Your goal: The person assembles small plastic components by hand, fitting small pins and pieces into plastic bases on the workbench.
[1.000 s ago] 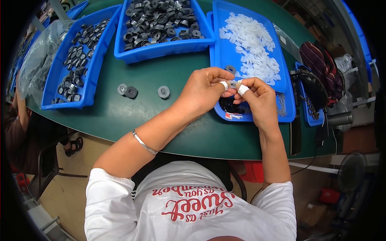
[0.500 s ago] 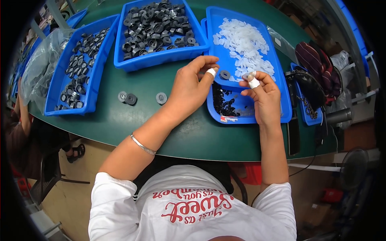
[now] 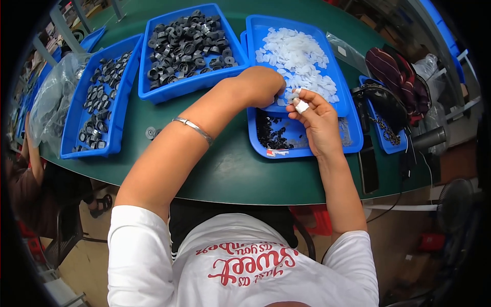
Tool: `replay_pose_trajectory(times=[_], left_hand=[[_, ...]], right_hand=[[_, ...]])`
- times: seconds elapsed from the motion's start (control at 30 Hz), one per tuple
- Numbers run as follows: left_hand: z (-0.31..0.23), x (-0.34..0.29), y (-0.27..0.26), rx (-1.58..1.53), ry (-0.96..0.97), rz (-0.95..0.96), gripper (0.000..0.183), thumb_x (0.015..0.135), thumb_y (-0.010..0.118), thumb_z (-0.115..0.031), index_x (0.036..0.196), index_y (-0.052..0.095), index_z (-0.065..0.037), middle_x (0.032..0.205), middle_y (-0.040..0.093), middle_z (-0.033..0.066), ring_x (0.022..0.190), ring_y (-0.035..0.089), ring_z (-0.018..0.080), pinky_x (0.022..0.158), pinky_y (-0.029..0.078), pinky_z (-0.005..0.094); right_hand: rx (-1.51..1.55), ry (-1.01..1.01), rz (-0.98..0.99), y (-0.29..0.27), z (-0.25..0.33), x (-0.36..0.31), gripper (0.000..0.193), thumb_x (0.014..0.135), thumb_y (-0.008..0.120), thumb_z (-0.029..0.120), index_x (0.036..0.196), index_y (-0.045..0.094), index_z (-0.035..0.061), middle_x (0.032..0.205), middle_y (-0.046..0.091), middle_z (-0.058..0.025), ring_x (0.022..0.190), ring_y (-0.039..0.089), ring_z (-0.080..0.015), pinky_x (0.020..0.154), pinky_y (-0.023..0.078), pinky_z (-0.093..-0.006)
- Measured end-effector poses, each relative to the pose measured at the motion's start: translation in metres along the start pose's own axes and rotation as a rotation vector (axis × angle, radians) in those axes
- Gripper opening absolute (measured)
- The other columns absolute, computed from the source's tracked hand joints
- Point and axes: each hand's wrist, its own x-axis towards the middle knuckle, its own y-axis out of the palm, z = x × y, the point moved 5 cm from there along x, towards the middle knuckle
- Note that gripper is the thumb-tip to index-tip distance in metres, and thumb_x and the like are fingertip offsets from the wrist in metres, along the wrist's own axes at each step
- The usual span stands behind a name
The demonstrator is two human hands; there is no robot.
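Left hand [image 3: 263, 86]: fingertips hidden, contents unseen | Right hand [image 3: 318, 116]: pinched piece [image 3: 293, 97] too small to identify | Left: grey round parts [image 3: 150, 133] partly behind left forearm [image 3: 180, 146] | Near right: black bits [image 3: 271, 134] indistinct | Left edge: co-worker [image 3: 24, 184] cut off

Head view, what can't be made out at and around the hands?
Head view: left hand, its fingertips hidden by the hand itself; grip unclear.
Head view: small, greyish translucent piece in the right hand, too small and finger-covered to identify.
Head view: dark-clothed person at left, cut off by the dark image rim.
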Motion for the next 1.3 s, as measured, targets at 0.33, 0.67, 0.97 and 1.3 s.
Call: replay_pose_trajectory(times=[0.33, 0.67, 0.97, 1.3], left_hand=[[-0.004, -0.064, 0.019, -1.738, -0.283, -0.282, 0.028, 0.095, 0.046, -0.011, 0.117, 0.056, 0.003, 0.094, 0.062, 0.012, 0.086, 0.063, 0.0161, 0.076, 0.055, 0.026], [-0.006, -0.089, 0.047, -1.925, -0.347, -0.389, 0.025, 0.095, 0.05, -0.013, 0.112, 0.055, 0.005, 0.09, 0.062, 0.0113, 0.076, 0.066, 0.0144, 0.068, 0.057, 0.0222], [-0.008, -0.091, 0.044, -1.724, -0.331, -0.428, 0.026, 0.096, 0.049, -0.012, 0.114, 0.057, 0.006, 0.095, 0.062, 0.0118, 0.079, 0.066, 0.0152, 0.072, 0.057, 0.0232], [-0.013, -0.091, 0.046, -1.647, -0.268, -0.46, 0.03, 0.094, 0.047, -0.004, 0.121, 0.053, 0.008, 0.102, 0.063, 0.0135, 0.084, 0.066, 0.0152, 0.078, 0.054, 0.0227]], right_hand=[[-0.026, -0.079, 0.025, 0.011, 0.011, -0.012, 0.019, 0.088, 0.06, 0.004, 0.105, 0.06, -0.0021, 0.094, 0.064, -0.0087, 0.08, 0.063, -0.0134, 0.067, 0.051, -0.0236], [-0.026, -0.05, 0.131, 0.02, 0.015, -0.018, 0.017, 0.087, 0.061, 0.003, 0.103, 0.061, -0.0021, 0.089, 0.065, -0.0103, 0.075, 0.064, -0.0144, 0.067, 0.054, -0.0258], [-0.513, -0.323, 0.077, 0.029, 0.016, -0.023, 0.012, 0.084, 0.062, -0.001, 0.096, 0.063, -0.0025, 0.089, 0.065, -0.006, 0.077, 0.062, -0.011, 0.069, 0.05, -0.0228], [-0.296, -0.082, 0.011, 0.032, 0.004, -0.021, 0.012, 0.083, 0.062, -0.003, 0.094, 0.057, -0.0015, 0.084, 0.061, -0.0044, 0.071, 0.058, -0.0068, 0.066, 0.049, -0.0207]])
